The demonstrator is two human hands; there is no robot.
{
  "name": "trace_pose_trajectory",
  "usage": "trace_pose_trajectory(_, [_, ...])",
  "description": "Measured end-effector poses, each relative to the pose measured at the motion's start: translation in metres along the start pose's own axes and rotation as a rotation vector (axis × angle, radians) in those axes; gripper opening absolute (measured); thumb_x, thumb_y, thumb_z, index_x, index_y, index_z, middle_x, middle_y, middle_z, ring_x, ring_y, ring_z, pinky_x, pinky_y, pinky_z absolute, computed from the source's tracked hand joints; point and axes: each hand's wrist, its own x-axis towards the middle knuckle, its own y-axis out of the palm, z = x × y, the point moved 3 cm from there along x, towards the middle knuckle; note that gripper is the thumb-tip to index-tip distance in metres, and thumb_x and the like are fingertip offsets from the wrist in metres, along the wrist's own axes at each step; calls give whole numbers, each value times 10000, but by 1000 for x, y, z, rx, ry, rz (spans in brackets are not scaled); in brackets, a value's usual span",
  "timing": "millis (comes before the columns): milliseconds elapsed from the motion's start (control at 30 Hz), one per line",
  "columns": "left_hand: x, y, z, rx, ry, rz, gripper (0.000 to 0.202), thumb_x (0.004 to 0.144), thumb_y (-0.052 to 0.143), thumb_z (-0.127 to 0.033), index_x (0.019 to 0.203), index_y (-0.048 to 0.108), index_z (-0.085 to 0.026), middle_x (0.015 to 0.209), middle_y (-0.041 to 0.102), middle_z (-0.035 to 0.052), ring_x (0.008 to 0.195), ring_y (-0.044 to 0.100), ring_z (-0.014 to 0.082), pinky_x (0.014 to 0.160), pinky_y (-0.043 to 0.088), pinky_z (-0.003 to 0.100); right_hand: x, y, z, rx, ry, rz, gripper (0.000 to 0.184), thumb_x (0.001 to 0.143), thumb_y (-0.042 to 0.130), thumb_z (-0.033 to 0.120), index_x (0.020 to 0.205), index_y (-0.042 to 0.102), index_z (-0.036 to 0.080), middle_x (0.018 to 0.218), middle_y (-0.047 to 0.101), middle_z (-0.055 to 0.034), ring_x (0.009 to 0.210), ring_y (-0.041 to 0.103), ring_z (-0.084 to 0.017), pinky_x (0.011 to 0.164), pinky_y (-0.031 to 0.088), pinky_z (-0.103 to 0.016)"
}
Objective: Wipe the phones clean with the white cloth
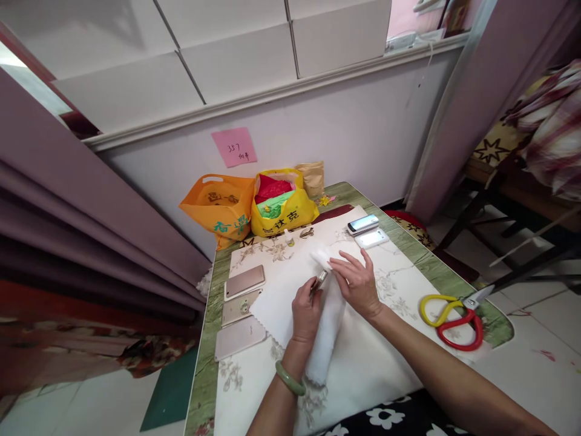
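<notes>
My left hand [307, 310] is closed around a small silver metal tool [319, 281]; its exact kind is unclear, and its tip points up at a tuft of white fluffy material [321, 259]. Thumb and forefinger of my right hand [357, 283] pinch the side of that white tuft, while the other fingers are lifted and spread. Below both hands lies a long white fluffy roll [325, 348], partly covered by my left hand and wrist. Under it is a white cloth sheet [276, 306] with a zigzag-cut edge.
Phones [241, 339] lie along the left, and others [363, 224] at the back right. Large scissors [454, 318] with yellow and red handles rest near the right edge. An orange bag [218, 206], a yellow bag [284, 212] and a small bottle [289, 238] stand at the back.
</notes>
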Motion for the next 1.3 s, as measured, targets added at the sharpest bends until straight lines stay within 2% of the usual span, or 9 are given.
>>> trace_pose_trajectory(167, [1, -1, 6, 75, -40, 9, 243, 913, 474, -304, 1084, 620, -211, 957, 708, 72, 864, 661, 197, 778, 509, 321, -19, -2, -44, 254, 398, -94, 284, 902, 517, 399, 979, 730, 226, 1050, 733, -67, 981, 676, -248, 907, 494, -405])
trace_pose_trajectory(333, [13, -7, 7, 118, -227, 80, 234, 911, 465, -362, 1029, 599, -210, 691, 673, 15, 614, 627, 179, 591, 446, 270, -43, -4, -73, 313, 649, -115, 347, 833, 562, 483, 907, 747, 198, 963, 743, -72, 897, 676, -263, 791, 514, -359])
trace_pose_trajectory(467, [26, 0, 11, 145, -268, 365, 281, 902, 461, -356, 1092, 616, -221, 804, 707, 37, 694, 651, 187, 634, 444, 273, -46, 0, -72, 283, 625, -57, 352, 833, 541, 478, 882, 746, 195, 941, 735, -71, 856, 666, -239, 771, 499, -337])
trace_pose_trajectory(567, [28, 2, 17, 158, -275, 446, 346, 885, 491, -390, 1162, 610, -219, 1024, 705, 73, 893, 654, 214, 773, 460, 304, -45, 1, -70, 260, 581, -29, 349, 853, 518, 456, 897, 742, 192, 948, 730, -71, 849, 661, -220, 775, 490, -320])
trace_pose_trajectory(700, [15, -2, 23, 149, -324, 404, 812, 610, 783, -330, 1340, 467, -166, 1289, 562, 140, 1162, 535, 291, 965, 421, 377, -47, -2, -75, 217, 583, -21, 357, 852, 517, 466, 894, 741, 190, 916, 729, -72, 812, 654, -215, 766, 482, -321])
trace_pose_trajectory(800, [2, -4, 20, 146, -288, 437, 1022, 522, 802, -235, 1426, 328, -169, 1296, 490, 137, 1144, 509, 282, 963, 437, 392, -50, -1, -82, 215, 636, -38, 367, 831, 534, 491, 879, 741, 192, 917, 732, -71, 811, 652, -222, 768, 484, -331])
trace_pose_trajectory(1033, [-8, -7, 15, 213, -210, 296, 625, 612, 678, -168, 1207, 490, -145, 1107, 454, 90, 1045, 506, 229, 902, 484, 359, -41, -2, -86, 355, 698, -200, 430, 808, 574, 524, 962, 721, 150, 887, 728, -80, 764, 648, -208, 732, 517, -326])
trace_pose_trajectory(1200, [-21, -7, 23, 206, -105, 207, 710, 711, 632, -188, 1384, 412, -242, 1030, 455, 46, 939, 544, 192, 909, 493, 361, -26, -26, -72, 183, 485, -322, 337, 885, 520, 418, 1031, 697, 171, 931, 691, -69, 742, 618, -170, 710, 507, -295])
trace_pose_trajectory(1300, [-27, -6, 30, 160, -64, 148, 775, 712, 640, -181, 1425, 341, -236, 1094, 479, 64, 1011, 541, 210, 939, 481, 368, -27, -16, -49, 126, 335, -188, 286, 912, 485, 325, 1064, 685, 187, 922, 668, -69, 761, 619, -167, 714, 504, -280])
